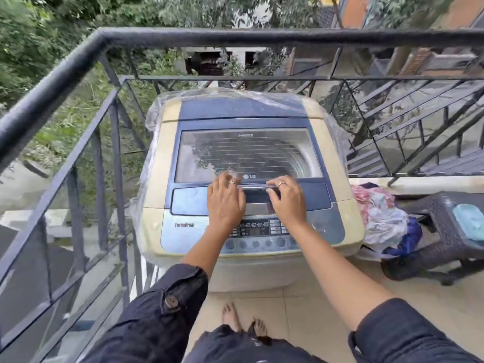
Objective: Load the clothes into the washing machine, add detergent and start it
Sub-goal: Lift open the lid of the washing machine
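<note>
A cream and blue top-loading washing machine [157, 179] stands on a balcony, its see-through lid [248, 153] shut and flat. My left hand [225, 203] lies on the lid's front edge, fingers spread over the handle strip [255, 188]. My right hand [288, 200] curls its fingers over the same handle strip just to the right. The control panel [259, 229] with buttons sits under my wrists. A pile of clothes [382, 218], pink, white and blue, lies to the right of the machine.
A dark metal railing [78, 64] runs along the left and the far side. A dark wicker stool [445, 231] with a light blue object [468, 221] on it stands at the right. Clear plastic sheeting [262, 96] drapes the machine's back. My bare feet [230, 315] are on the tiled floor.
</note>
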Available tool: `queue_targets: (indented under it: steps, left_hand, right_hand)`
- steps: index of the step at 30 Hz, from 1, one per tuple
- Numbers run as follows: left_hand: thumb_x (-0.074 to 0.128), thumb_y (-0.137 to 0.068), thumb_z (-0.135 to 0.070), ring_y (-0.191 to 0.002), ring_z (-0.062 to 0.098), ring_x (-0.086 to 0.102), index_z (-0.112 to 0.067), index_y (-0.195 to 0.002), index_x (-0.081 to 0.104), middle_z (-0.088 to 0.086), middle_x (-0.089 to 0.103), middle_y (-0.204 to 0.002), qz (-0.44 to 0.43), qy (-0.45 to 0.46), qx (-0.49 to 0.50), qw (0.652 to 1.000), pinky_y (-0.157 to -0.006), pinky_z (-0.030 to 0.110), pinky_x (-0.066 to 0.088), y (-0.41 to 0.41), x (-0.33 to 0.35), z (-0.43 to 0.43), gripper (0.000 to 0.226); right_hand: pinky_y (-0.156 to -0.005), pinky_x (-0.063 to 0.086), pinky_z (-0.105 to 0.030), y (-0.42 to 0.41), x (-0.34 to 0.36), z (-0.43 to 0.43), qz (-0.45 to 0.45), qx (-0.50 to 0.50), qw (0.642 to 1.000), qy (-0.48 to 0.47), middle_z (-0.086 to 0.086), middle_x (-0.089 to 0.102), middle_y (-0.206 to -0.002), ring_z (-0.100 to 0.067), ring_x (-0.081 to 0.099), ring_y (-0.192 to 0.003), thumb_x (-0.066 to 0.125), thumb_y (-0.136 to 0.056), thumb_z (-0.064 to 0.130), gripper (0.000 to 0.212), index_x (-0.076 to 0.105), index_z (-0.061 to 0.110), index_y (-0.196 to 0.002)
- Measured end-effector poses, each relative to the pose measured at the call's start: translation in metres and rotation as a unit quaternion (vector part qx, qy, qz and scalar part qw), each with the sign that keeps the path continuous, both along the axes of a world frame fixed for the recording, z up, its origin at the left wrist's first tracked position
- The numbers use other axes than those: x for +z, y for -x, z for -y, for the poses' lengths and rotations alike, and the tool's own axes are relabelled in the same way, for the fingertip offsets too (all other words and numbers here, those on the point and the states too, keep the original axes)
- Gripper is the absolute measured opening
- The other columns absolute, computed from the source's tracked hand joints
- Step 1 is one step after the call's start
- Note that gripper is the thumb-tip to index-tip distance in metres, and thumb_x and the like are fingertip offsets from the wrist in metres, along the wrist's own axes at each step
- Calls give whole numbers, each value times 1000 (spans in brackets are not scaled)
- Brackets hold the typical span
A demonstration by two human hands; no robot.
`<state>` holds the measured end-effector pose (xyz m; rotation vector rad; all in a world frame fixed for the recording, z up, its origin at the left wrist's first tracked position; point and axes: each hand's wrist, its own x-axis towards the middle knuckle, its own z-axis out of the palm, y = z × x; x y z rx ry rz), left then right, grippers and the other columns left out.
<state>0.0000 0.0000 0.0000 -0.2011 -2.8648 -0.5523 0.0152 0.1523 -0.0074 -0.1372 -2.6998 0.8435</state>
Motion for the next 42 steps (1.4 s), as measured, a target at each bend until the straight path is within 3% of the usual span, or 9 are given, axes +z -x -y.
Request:
queue_targets:
  steps: [5, 9, 19, 26, 31, 34, 39, 42]
  left_hand:
    - [19, -81, -40, -104, 30, 53, -10, -99, 66, 10, 58, -108, 41, 9, 18, 999, -94, 39, 31, -7, -2, 4, 59]
    - [30, -90, -33, -104, 27, 54, -12, -98, 67, 8, 59, -106, 62, 24, 25, 997, -94, 38, 28, -11, -4, 5, 43]
    - [31, -98, -26, -104, 28, 56, -11, -94, 65, 8, 68, -102, 102, 60, 28, 993, -96, 39, 24, -25, -2, 8, 37]
    - [32, -98, -26, -105, 29, 56, -8, -96, 66, 11, 68, -106, 108, 63, 37, 991, -95, 40, 26, -22, 6, 4, 39]
    - [32, -96, -21, -98, 28, 57, -8, -86, 66, 11, 70, -96, 85, 51, 57, 993, -91, 39, 28, -17, 23, 3, 37]
    - [33, -96, -23, -99, 30, 57, -5, -86, 67, 15, 71, -95, 62, 40, 73, 995, -91, 40, 28, -12, 39, 0, 40]
    - [36, -95, -34, -100, 31, 57, -7, -82, 70, 15, 71, -92, 6, 3, 100, 995, -92, 40, 28, 0, 73, -5, 45]
    - [37, -92, -52, -99, 30, 56, -13, -80, 73, 13, 72, -89, -21, -15, 99, 995, -93, 41, 27, 11, 98, -5, 54]
  right_hand:
    - [-90, 40, -33, -8, 1, -2, 50, 4, 999, -4, -1, 69, -100, -22, 62, -95, 60, -88, 19, 15, 71, 14, -97]
    - [-94, 35, -32, -15, 0, -3, 73, 11, 997, -24, -1, 70, -103, -21, 62, -96, 53, -93, 25, 23, 72, 12, -95]
    - [-96, 33, -38, -13, 17, 2, 159, 17, 982, -101, -8, 69, -101, -25, 61, -95, 36, -99, 35, 44, 72, 11, -91]
    - [-95, 35, -35, -8, 29, -1, 207, 33, 975, -72, 1, 72, -86, -19, 63, -90, 64, -76, 56, 41, 71, 17, -81]
    - [-96, 35, -37, -3, 51, -5, 217, 38, 974, -53, 5, 65, -71, -19, 62, -86, 63, -73, 61, 45, 72, 18, -74]
    - [-95, 35, -37, 2, 71, -7, 206, 41, 976, -64, -2, 72, -79, -22, 63, -91, 58, -77, 64, 47, 73, 19, -74]
    - [-94, 41, -38, 14, 107, -10, 154, 38, 986, -45, -1, 70, -74, -22, 64, -84, 59, -74, 67, 46, 69, 23, -68]
    - [-96, 40, -39, 20, 134, -18, 144, 73, 986, -31, 6, 66, -79, -16, 60, -84, 69, -64, 66, 53, 68, 17, -82]
